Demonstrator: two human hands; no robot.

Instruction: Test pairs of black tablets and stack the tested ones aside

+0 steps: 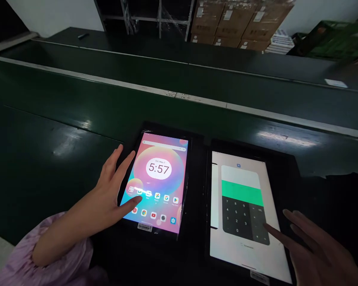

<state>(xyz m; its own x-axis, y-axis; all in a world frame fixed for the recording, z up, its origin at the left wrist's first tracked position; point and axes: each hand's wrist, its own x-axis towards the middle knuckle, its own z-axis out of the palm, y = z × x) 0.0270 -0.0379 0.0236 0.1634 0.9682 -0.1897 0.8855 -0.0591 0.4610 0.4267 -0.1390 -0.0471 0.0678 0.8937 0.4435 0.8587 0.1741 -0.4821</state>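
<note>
Two lit tablets lie side by side on dark pads. The left tablet (pixel 161 186) shows a home screen with the time 5:57 and rows of app icons. My left hand (pixel 111 194) is open at its left edge, fingers spread, thumb over the lower icons. On the right tablet (pixel 193 234) no detail shows beyond its dark border side; its screen (pixel 241 254) displays a calculator card with a green band. My right hand (pixel 313 246) is open at that screen's right side, one finger reaching over the card. Whether the fingertip touches the glass I cannot tell.
A green conveyor belt (pixel 137 73) with pale metal rails (pixel 176 94) runs across behind the tablets. Cardboard boxes (pixel 234 20) in plastic wrap and a shelf rack (pixel 146 20) stand at the back. Green crates (pixel 331 39) sit at the far right, near a white sheet (pixel 335 83).
</note>
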